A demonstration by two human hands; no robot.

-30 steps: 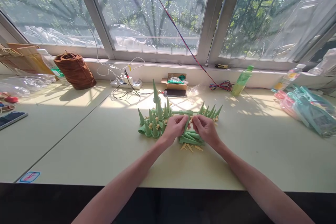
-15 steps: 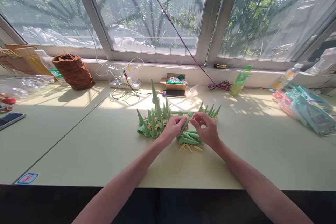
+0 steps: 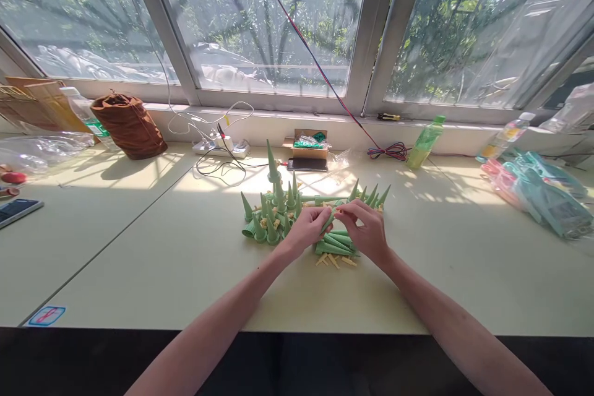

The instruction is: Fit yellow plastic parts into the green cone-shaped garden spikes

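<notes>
My left hand (image 3: pixel 309 228) is closed around a green cone (image 3: pixel 329 221), held slanted just above the table. At the cone's upper end, the thumb and fingertips of my right hand (image 3: pixel 370 230) are pinched together; whatever they grip is too small to make out. Below both hands lies a pile of loose green cones (image 3: pixel 335 247), with several pale yellow pegs (image 3: pixel 333 261) in front of it. Left of my hands, green cones (image 3: pixel 272 232) stand upright with yellow pieces among them, and a taller green stack (image 3: pixel 271 167) rises behind. More upright cones (image 3: pixel 384 197) show beyond my right hand.
Along the window side are a brown drawstring bag (image 3: pixel 132 127), a power strip (image 3: pixel 239 150) with cables, a small cardboard box (image 3: pixel 310 151), a dark phone (image 3: pixel 307 164) and a green bottle (image 3: pixel 426 143). Plastic bags (image 3: pixel 547 198) lie far right; another phone (image 3: pixel 19 211) lies left.
My right fingertips have moved slightly left and closed together at the end of the green cone. My left hand stays around the cone, which is now more covered by the fingers.
</notes>
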